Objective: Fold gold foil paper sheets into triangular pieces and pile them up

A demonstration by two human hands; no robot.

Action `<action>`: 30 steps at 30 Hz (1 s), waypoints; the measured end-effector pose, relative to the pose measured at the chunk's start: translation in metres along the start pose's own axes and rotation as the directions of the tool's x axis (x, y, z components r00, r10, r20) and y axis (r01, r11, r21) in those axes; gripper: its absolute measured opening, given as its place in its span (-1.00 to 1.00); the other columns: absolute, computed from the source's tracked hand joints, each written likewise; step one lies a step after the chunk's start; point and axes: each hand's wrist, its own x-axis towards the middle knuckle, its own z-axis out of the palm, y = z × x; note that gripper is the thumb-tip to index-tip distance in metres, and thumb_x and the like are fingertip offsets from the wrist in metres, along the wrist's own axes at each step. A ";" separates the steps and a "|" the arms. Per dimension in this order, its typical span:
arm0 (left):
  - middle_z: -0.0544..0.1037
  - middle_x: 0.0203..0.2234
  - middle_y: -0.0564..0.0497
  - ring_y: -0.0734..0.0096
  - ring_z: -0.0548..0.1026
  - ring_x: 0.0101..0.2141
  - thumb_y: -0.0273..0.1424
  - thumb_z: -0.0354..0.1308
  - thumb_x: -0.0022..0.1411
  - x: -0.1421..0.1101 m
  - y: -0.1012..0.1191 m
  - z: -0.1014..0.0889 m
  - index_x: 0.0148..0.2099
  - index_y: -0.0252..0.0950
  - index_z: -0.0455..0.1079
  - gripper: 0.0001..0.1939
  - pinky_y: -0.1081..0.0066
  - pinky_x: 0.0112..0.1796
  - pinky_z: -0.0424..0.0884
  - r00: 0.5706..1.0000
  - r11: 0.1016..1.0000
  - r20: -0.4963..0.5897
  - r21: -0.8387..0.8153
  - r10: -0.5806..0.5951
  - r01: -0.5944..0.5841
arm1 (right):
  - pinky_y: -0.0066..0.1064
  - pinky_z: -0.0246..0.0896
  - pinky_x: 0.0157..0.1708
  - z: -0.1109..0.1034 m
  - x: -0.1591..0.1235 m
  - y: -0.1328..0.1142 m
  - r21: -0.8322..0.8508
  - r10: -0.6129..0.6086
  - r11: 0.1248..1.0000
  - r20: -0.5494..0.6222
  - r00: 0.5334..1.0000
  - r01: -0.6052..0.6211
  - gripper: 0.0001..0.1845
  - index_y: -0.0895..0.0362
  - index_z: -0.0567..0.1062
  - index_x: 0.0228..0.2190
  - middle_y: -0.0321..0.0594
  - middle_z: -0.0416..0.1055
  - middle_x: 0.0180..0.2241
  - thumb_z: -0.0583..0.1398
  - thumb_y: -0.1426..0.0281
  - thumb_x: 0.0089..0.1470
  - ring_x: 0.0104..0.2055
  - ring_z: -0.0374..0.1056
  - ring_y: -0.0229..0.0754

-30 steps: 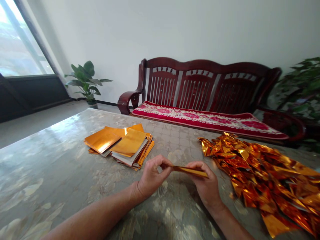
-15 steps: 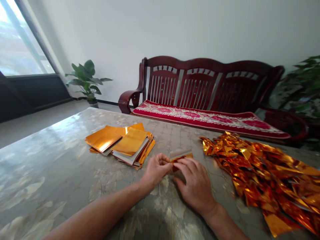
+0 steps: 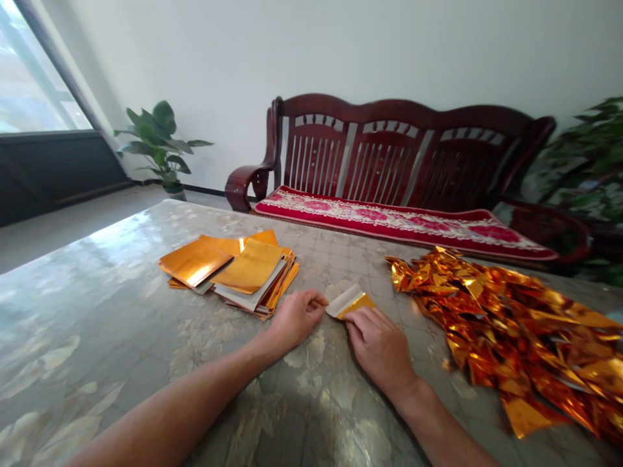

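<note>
A partly folded sheet of gold foil paper [image 3: 343, 300], its pale back showing, is held just above or on the table between my hands. My right hand [image 3: 379, 347] is closed on its lower right side, thumb below and fingers over the gold part. At the sheet's left corner, my left hand [image 3: 298, 319] has thumb and forefinger pinched together. To the left of that hand lies a loose stack of flat gold foil paper sheets [image 3: 250, 264], some with the grey-white side up. A heap of folded, shiny orange-gold foil pieces [image 3: 491, 311] spreads over the right side.
The table [image 3: 131, 324] has a glossy, flower-patterned cover. Behind it stands a dark red wooden bench [image 3: 399, 139] with a red floral seat cover [image 3: 379, 213]. Potted plants [image 3: 158, 139] stand at the left and right, and a window [image 3: 39, 71] is at far left.
The sheet has turned and more of its pale side shows. My left hand has drawn slightly left to its corner, and my right fingers have curled in. The view has shifted slightly.
</note>
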 end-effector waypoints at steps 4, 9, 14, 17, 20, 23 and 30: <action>0.60 -0.34 0.05 0.38 0.52 -0.30 -0.50 0.12 0.14 -0.005 0.002 -0.004 -0.21 -0.20 0.57 -0.77 0.46 -0.26 0.36 0.981 0.936 0.001 0.300 0.194 -0.185 | -0.28 0.16 -0.20 0.001 0.002 -0.001 0.007 0.024 1.000 0.024 0.999 -0.025 -0.79 0.04 0.53 -0.27 -0.19 0.49 -0.32 0.09 0.45 0.22 -0.20 0.36 -0.07; 0.57 -0.31 0.04 0.35 0.52 -0.24 -0.43 0.14 0.23 -0.009 0.006 -0.002 -0.21 -0.15 0.57 -0.82 0.47 -0.26 0.32 0.964 0.850 0.095 0.456 0.247 -0.263 | -0.28 0.15 -0.22 0.000 0.006 -0.001 0.012 0.040 0.999 0.064 0.997 -0.041 -0.83 0.04 0.53 -0.31 -0.18 0.48 -0.32 0.12 0.37 0.23 -0.19 0.34 -0.07; 0.55 -0.37 0.04 0.35 0.52 -0.26 -0.41 0.13 0.27 -0.009 0.009 -0.001 -0.27 -0.17 0.57 -0.84 0.47 -0.26 0.31 0.956 0.825 0.130 0.484 0.262 -0.292 | -0.30 0.15 -0.20 0.000 0.007 0.000 0.080 0.045 0.995 0.107 0.993 -0.054 -0.84 0.05 0.53 -0.29 -0.21 0.48 -0.30 0.14 0.32 0.24 -0.17 0.33 -0.08; 0.56 -0.37 0.04 0.35 0.51 -0.26 -0.45 0.14 0.25 -0.009 0.008 -0.001 -0.26 -0.17 0.56 -0.83 0.47 -0.23 0.32 0.948 0.822 0.142 0.473 0.284 -0.318 | -0.31 0.15 -0.20 0.001 0.007 0.001 0.116 0.048 0.991 0.110 0.993 -0.060 -0.84 0.05 0.51 -0.31 -0.22 0.48 -0.31 0.14 0.32 0.25 -0.18 0.32 -0.10; 0.56 -0.37 0.04 0.35 0.51 -0.26 -0.48 0.13 0.23 -0.009 0.006 -0.002 -0.25 -0.18 0.57 -0.81 0.47 -0.22 0.33 0.940 0.819 0.153 0.463 0.304 -0.340 | -0.32 0.14 -0.21 0.002 0.007 0.003 0.129 0.057 0.989 0.116 0.992 -0.072 -0.81 0.05 0.50 -0.36 -0.23 0.47 -0.33 0.12 0.31 0.26 -0.20 0.32 -0.11; 0.56 -0.36 0.03 0.34 0.51 -0.25 -0.51 0.11 0.22 -0.010 0.006 -0.003 -0.24 -0.18 0.58 -0.77 0.46 -0.20 0.35 0.936 0.820 0.161 0.451 0.312 -0.351 | -0.33 0.14 -0.22 0.002 0.009 0.003 0.143 0.072 0.986 0.128 0.989 -0.090 -0.78 0.05 0.48 -0.39 -0.23 0.46 -0.34 0.11 0.30 0.26 -0.20 0.31 -0.12; 0.58 -0.33 0.01 0.33 0.52 -0.21 -0.59 0.05 0.16 -0.010 0.005 -0.007 -0.22 -0.19 0.60 -0.68 0.45 -0.15 0.38 0.945 0.846 0.169 0.423 0.279 -0.325 | -0.36 0.12 -0.25 0.005 0.014 0.005 0.176 0.100 0.976 0.166 0.981 -0.129 -0.78 0.06 0.46 -0.45 -0.26 0.44 -0.37 0.12 0.31 0.22 -0.23 0.30 -0.14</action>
